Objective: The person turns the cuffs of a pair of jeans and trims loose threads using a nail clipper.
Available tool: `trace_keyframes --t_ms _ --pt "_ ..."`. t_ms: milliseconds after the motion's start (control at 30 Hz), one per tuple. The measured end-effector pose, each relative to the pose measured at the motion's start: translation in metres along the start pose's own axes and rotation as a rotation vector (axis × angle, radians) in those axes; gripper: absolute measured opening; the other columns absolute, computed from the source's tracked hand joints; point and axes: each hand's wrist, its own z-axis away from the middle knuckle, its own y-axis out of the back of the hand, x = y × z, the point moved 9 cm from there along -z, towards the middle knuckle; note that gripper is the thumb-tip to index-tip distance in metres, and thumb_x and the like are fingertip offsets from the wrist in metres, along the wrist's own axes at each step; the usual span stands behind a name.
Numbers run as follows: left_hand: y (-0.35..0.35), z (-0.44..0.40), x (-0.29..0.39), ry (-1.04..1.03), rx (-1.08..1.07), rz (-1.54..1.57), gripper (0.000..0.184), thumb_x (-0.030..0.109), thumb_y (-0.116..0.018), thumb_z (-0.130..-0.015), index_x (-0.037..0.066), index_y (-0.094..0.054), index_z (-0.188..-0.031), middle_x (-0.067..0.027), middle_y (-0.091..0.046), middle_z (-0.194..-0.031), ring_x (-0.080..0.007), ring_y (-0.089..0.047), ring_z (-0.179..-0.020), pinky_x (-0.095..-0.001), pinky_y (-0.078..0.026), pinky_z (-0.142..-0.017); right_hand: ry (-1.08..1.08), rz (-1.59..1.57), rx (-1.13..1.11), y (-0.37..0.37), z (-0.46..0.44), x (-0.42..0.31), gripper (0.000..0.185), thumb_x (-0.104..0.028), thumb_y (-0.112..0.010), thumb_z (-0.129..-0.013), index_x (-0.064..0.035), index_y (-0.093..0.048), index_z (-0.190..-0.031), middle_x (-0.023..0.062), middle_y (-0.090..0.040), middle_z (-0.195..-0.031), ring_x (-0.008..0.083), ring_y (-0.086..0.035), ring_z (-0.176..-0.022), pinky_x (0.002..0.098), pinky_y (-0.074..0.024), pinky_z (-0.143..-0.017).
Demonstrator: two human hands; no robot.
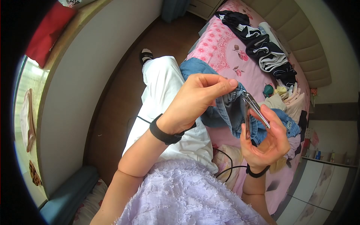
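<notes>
Blue denim fabric (225, 108) lies over my lap and the bed's edge, one edge of it lifted. My left hand (204, 92) pinches that raised edge between thumb and fingers. A black band circles the left wrist. My right hand (268, 140) holds small metal snips (256, 108) between thumb and fingers, their tips at the denim edge just beside my left fingertips. The snips' two arms are spread apart. Whether the tips touch a thread is too small to tell.
A pink floral bed (213, 47) carries rolled black and white clothes (258, 47) and a pile of light garments (288, 99). A black cable (230, 159) curves near my lap. The left side has a windowsill (62, 48) with red fabric (48, 32).
</notes>
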Motion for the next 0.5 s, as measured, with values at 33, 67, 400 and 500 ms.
trace_keyframes --t_ms 33,67,400,500 --pt "0.0003 -0.0001 0.0006 -0.007 0.0 -0.014 0.026 0.028 -0.068 -0.098 0.003 -0.074 -0.098 0.0002 -0.073 -0.091 -0.0037 -0.066 -0.08 -0.0205 -0.051 -0.07 0.005 0.006 0.002 0.0001 -0.0003 -0.0004 0.067 0.004 -0.082 -0.077 0.0004 -0.042 -0.131 0.0299 -0.058 -0.125 0.0394 -0.068 -0.108 0.0433 -0.0625 -0.087" --pt "0.0001 -0.0006 -0.0002 -0.004 -0.004 -0.006 0.026 0.028 -0.068 -0.098 0.003 -0.074 -0.097 0.0001 -0.073 -0.091 -0.0041 -0.066 -0.08 -0.0208 -0.051 -0.071 0.004 0.002 0.0 0.0002 -0.0005 -0.0003 0.067 0.004 -0.082 -0.077 0.0004 -0.042 -0.131 0.0299 -0.059 -0.125 0.0395 -0.068 -0.108 0.0434 -0.0625 -0.087" --pt "-0.0018 -0.0006 -0.0003 0.005 -0.02 -0.009 0.027 0.028 -0.067 -0.098 0.002 -0.074 -0.096 -0.0008 -0.073 -0.09 -0.006 -0.067 -0.081 -0.023 -0.053 -0.075 -0.001 -0.012 -0.001 -0.0007 -0.0013 0.0009 0.067 0.005 -0.081 -0.077 0.0003 -0.042 -0.131 0.0297 -0.059 -0.125 0.0395 -0.068 -0.107 0.0438 -0.0627 -0.087" --pt "-0.0011 -0.0008 -0.0002 0.0 -0.02 -0.013 0.027 0.028 -0.067 -0.098 0.003 -0.074 -0.095 -0.0003 -0.073 -0.089 -0.0055 -0.067 -0.08 -0.0223 -0.052 -0.073 0.003 -0.009 0.002 -0.0004 -0.0015 0.0008 0.067 0.005 -0.081 -0.077 0.0003 -0.042 -0.131 0.0297 -0.059 -0.125 0.0395 -0.068 -0.107 0.0438 -0.0627 -0.087"
